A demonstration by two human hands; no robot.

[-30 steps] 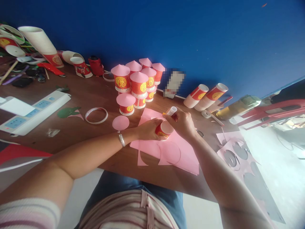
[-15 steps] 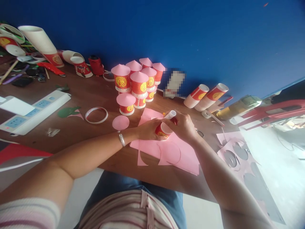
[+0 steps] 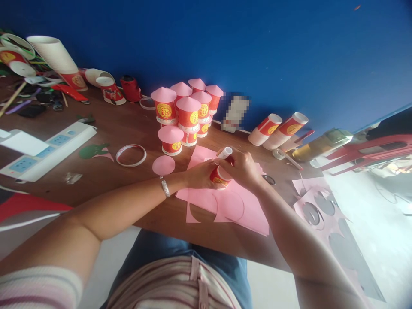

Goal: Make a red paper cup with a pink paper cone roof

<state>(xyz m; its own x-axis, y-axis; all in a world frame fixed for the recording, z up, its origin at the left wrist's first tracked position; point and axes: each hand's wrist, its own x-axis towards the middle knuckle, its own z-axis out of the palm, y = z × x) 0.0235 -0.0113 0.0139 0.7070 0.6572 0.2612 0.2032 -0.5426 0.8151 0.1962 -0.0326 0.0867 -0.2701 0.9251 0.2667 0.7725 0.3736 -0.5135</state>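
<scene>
My left hand [image 3: 204, 175] is wrapped round a small red paper cup [image 3: 219, 176] with a yellow print, which it steadies over pink paper. In my right hand [image 3: 243, 168] a white glue stick [image 3: 227, 152] is gripped at the top of the cup, its lower end hidden by the fingers. Beneath both hands lie pink paper sheets [image 3: 251, 214] with round cut-out lines. A pink paper disc [image 3: 163, 165] rests beside my left wrist. Behind it stand several red cups with pink cone roofs [image 3: 188, 104], some of them stacked on others.
At left are a white power strip [image 3: 48, 150], a paper ring [image 3: 131, 155] and a tall cup stack [image 3: 54, 56]. More stacked cups [image 3: 289, 126] and a tape roll [image 3: 278, 153] stand right. Cut pink scraps [image 3: 309, 193] lie near the right edge. A blue wall [image 3: 193, 38] rises behind.
My right hand has moved slightly left with the glue stick, along the top of the cup. My left hand and the cup stay nearly in place.
</scene>
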